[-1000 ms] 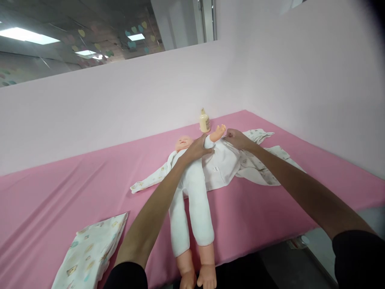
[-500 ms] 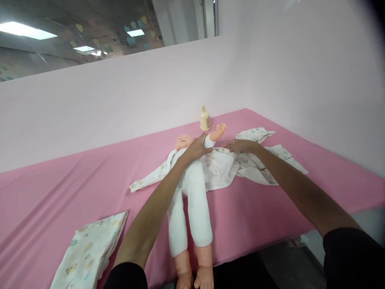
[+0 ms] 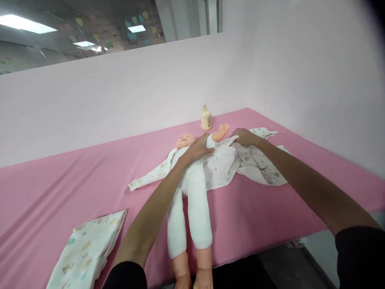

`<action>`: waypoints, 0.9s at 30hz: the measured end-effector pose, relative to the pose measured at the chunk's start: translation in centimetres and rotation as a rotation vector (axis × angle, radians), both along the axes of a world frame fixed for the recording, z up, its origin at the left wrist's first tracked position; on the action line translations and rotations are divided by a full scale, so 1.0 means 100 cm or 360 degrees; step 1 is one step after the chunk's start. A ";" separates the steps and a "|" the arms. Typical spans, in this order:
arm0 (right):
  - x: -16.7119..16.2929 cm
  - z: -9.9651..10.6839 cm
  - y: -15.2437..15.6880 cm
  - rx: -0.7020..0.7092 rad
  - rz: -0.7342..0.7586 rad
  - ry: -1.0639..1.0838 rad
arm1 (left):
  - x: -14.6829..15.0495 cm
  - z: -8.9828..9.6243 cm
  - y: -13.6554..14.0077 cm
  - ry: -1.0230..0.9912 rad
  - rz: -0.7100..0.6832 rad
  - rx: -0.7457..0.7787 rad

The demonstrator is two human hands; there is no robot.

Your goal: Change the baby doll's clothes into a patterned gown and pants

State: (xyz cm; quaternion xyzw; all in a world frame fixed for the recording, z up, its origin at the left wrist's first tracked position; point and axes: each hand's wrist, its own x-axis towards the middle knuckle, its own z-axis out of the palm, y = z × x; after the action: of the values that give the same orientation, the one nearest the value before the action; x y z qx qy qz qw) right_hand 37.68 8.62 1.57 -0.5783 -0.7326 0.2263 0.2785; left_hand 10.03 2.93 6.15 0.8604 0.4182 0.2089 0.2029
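A baby doll [image 3: 192, 188] with a white cloth body lies on its back, its feet toward me. My left hand [image 3: 198, 149] is closed around the doll's upper arm on the right side, whose bare hand points up and outward. One sleeve of a white printed baby shirt [image 3: 221, 170] covers the doll's other arm; the rest spreads under its back and out to the right. My right hand [image 3: 244, 137] pinches the shirt's edge and holds it slightly raised beside the doll's hand. The fingertips of my right hand are partly hidden.
A pump bottle [image 3: 206, 119] stands by the wall behind the doll. Another printed white garment [image 3: 263, 131] lies at the back right. A folded printed cloth [image 3: 87, 249] lies at the front left of the pink-covered table [image 3: 246, 224]. Walls rise behind and to the right.
My right hand has moved right and slightly up, drawing the shirt's edge up with it. The doll's raised hand has shifted a little right. My left hand keeps its hold.
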 end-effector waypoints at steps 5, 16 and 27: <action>0.008 0.005 0.000 -0.0400 -0.0022 0.0144 | 0.001 0.000 -0.001 0.0025 0.0029 -0.0013; -0.009 0.030 -0.022 -0.0556 0.0142 0.0929 | 0.000 -0.009 0.004 -0.0025 0.0012 0.0028; -0.007 -0.012 -0.010 0.0368 -0.0510 -0.0515 | 0.002 -0.007 0.002 -0.0010 0.0012 0.0013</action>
State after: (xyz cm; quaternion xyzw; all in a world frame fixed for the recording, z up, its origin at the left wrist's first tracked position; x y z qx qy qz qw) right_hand 36.95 7.61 0.36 -0.6800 -0.6877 -0.0017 0.2542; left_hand 10.23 3.12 5.49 0.8590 0.4200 0.2140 0.2000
